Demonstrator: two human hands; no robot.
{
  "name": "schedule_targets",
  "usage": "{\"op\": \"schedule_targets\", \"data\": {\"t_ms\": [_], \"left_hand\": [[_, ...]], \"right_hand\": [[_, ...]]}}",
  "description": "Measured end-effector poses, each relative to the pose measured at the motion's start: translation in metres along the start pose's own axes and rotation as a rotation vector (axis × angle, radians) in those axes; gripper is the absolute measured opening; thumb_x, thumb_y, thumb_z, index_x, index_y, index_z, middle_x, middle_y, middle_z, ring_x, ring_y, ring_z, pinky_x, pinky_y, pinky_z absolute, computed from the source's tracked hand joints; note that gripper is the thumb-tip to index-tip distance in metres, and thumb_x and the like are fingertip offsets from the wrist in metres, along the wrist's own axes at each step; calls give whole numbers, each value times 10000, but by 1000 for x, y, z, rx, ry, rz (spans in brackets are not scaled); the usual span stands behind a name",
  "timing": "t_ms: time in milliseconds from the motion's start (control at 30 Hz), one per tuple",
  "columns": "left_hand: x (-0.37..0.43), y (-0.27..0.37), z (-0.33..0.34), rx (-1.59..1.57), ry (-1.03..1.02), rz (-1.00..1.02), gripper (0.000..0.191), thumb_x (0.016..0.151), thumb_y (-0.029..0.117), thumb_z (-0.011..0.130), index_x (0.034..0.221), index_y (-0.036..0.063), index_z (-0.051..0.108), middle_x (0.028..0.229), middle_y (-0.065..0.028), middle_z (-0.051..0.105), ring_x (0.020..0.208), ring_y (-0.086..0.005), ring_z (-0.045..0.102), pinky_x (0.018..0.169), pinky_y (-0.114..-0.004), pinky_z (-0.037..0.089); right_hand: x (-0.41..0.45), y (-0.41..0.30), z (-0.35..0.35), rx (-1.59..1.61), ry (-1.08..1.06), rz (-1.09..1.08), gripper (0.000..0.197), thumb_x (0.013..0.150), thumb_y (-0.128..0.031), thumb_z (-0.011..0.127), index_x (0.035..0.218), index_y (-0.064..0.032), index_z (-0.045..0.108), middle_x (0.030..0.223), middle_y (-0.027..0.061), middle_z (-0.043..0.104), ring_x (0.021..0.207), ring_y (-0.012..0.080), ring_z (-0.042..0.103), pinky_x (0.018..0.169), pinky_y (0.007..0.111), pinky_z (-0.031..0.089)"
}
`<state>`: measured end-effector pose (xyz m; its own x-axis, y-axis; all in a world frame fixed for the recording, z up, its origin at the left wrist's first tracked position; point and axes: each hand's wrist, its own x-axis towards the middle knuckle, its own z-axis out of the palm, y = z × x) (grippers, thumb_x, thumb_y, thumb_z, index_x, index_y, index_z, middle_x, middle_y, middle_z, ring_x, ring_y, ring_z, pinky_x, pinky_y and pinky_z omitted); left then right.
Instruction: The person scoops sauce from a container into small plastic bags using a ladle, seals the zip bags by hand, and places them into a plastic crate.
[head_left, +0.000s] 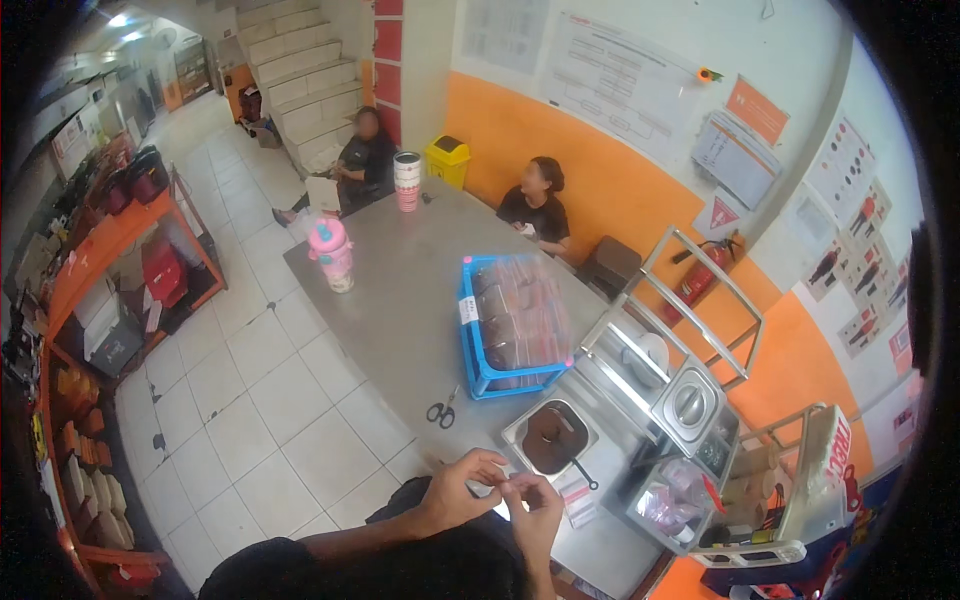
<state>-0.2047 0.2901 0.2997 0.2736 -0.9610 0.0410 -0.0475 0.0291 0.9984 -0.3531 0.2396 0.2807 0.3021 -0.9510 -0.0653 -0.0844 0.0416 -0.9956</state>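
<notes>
My left hand (463, 489) and my right hand (535, 508) meet over the near edge of a metal table (390, 300). Thumbs and fingertips are drawn together; whether something small is pinched between them cannot be made out. Just beyond sits a steel food pan (516, 435) containing a brown substance (551, 442), with a dark utensil handle (586, 474) reaching over its rim. Black-handled scissors (442, 414) lie left of the pan. Farther off stands a blue plastic crate (470, 352) filled with clear bags of brown contents (521, 311). Printed paper strips (577, 501) lie right of my hands.
A pink tumbler (331, 255) and a patterned cup (407, 184) stand on the table. Two people (365, 157) (534, 202) sit beyond it. At right are a lidded steel pan (686, 403), a bin of plastic bags (670, 499) and a metal rack (720, 322). Orange shelves (112, 247) stand left.
</notes>
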Motion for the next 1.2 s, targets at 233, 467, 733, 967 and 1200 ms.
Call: {"op": "schedule_targets", "data": {"t_ms": [233, 467, 733, 967, 1200], "left_hand": [[-8, -13, -41, 65, 157, -9, 384, 833, 58, 776, 1158, 0, 580, 922, -102, 726, 837, -141, 718, 765, -275, 573], [-11, -16, -90, 306, -6, 41, 184, 818, 97, 755, 994, 52, 723, 883, -112, 702, 776, -212, 713, 709, -320, 563], [-18, -53, -112, 314, -107, -10, 142, 830, 114, 748, 950, 40, 727, 839, -96, 705, 751, -188, 690, 672, -313, 554], [-7, -55, -117, 244, 87, -62, 134, 800, 115, 754, 886, 41, 684, 799, -91, 684, 720, -204, 696, 676, -325, 548], [4, -47, -118, 424, -55, 64, 244, 816, 131, 752, 1028, 76, 644, 971, -80, 659, 858, -215, 695, 765, -336, 555]], "right_hand": [[4, -10, 43, -113, -99, 90, 166, 946, -110, 667, 979, 48, 703, 876, 102, 736, 797, 145, 691, 740, 278, 537], [-1, -1, 77, -473, -172, 24, 183, 919, -166, 626, 950, -19, 731, 829, 191, 721, 752, 323, 720, 715, 362, 545], [-5, -2, 96, -648, -247, 91, 246, 865, -259, 667, 919, -32, 746, 775, 209, 695, 723, 379, 699, 683, 419, 539], [-12, 33, 103, -664, -167, 12, 194, 790, -183, 672, 805, 0, 738, 678, 202, 666, 569, 284, 661, 582, 367, 496], [6, 10, 103, -790, -105, 120, 286, 792, -331, 684, 843, -62, 766, 742, 176, 712, 702, 377, 700, 686, 453, 552]]}}
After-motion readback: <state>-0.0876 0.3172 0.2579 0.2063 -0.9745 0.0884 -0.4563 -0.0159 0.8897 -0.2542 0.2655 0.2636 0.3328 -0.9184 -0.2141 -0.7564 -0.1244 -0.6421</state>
